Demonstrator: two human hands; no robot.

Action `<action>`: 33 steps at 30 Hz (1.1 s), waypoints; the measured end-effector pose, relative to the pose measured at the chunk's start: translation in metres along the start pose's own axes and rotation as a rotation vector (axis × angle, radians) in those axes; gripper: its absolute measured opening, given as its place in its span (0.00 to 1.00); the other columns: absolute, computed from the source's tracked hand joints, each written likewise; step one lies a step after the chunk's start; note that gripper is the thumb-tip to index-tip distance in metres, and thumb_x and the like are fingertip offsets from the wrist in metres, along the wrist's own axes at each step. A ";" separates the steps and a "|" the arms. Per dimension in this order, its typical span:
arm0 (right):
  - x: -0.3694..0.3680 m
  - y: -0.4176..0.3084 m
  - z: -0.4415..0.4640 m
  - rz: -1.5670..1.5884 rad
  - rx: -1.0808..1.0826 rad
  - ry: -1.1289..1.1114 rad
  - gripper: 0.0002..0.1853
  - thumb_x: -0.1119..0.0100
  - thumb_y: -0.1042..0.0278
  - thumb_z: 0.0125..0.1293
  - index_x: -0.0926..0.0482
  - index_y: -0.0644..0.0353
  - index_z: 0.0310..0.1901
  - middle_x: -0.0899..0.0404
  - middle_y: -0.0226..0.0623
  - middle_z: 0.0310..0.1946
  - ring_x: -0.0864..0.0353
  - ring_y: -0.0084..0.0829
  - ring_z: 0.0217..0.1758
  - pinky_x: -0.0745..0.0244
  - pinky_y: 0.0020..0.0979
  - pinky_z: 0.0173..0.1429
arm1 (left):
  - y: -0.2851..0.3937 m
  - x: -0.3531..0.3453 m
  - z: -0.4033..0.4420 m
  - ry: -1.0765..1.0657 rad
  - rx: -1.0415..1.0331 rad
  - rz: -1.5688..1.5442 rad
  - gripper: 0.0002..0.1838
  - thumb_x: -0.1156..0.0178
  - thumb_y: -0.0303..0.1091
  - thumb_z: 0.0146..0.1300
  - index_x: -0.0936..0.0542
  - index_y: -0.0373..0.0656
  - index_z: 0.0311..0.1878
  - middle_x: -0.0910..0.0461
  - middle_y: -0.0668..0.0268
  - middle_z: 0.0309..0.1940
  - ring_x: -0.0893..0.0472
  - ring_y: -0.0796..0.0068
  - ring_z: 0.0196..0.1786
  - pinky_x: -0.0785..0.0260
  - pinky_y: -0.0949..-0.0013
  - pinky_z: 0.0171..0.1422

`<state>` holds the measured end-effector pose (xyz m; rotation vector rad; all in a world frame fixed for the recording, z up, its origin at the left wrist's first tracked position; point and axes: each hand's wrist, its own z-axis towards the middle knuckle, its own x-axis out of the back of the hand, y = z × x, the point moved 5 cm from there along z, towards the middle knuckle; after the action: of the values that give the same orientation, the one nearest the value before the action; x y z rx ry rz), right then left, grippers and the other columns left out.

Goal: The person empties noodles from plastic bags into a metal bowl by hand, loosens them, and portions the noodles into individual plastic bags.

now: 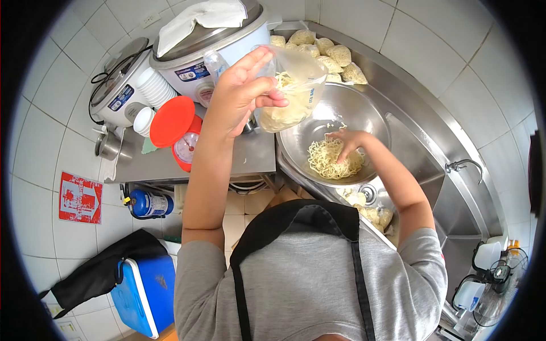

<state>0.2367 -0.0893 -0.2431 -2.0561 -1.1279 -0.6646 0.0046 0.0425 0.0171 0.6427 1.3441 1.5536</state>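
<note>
My left hand is raised over the counter's edge, its thumb and fingers pinching a clear plastic bag. Pale yellow noodles fill the lower part of that bag, which hangs tilted over the left side of a wide steel bowl. Inside the bowl lies a loose heap of noodles. My right hand reaches into the bowl from the right, with its fingers spread and touching the top of this heap. Some of its fingertips are hidden among the strands.
More bagged noodles are piled behind the bowl, others in the sink near me. On the left counter stand a red kitchen scale, stacked white cups and large cookers. A faucet rises at right.
</note>
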 end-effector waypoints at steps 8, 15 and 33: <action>-0.044 -0.004 0.026 -0.184 0.054 0.221 0.44 0.34 0.72 0.40 0.37 0.51 0.65 0.36 0.58 0.59 0.24 0.50 0.50 0.26 0.38 0.50 | -0.010 0.013 0.000 0.042 0.020 -0.030 0.34 0.47 0.23 0.58 0.47 0.26 0.66 0.44 0.50 0.67 0.22 0.82 0.30 0.23 0.74 0.39; 0.027 0.006 -0.017 0.120 0.224 0.372 0.35 0.26 0.63 0.37 0.26 0.57 0.52 0.18 0.41 0.36 0.21 0.37 0.44 0.29 0.34 0.49 | -0.025 0.011 0.006 0.014 0.052 -0.088 0.34 0.46 0.23 0.58 0.48 0.26 0.67 0.44 0.50 0.67 0.21 0.81 0.30 0.23 0.74 0.40; 0.090 -0.037 -0.069 0.228 0.237 0.202 0.28 0.26 0.58 0.45 0.22 0.54 0.49 0.22 0.35 0.46 0.25 0.28 0.49 0.27 0.27 0.46 | -0.079 -0.022 0.058 -0.049 0.107 -0.116 0.40 0.49 0.18 0.56 0.58 0.26 0.68 0.58 0.46 0.71 0.19 0.68 0.34 0.22 0.67 0.41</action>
<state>0.2411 -0.0821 -0.1243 -1.8351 -0.8014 -0.5804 0.0883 0.0446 -0.0381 0.6521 1.4098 1.3726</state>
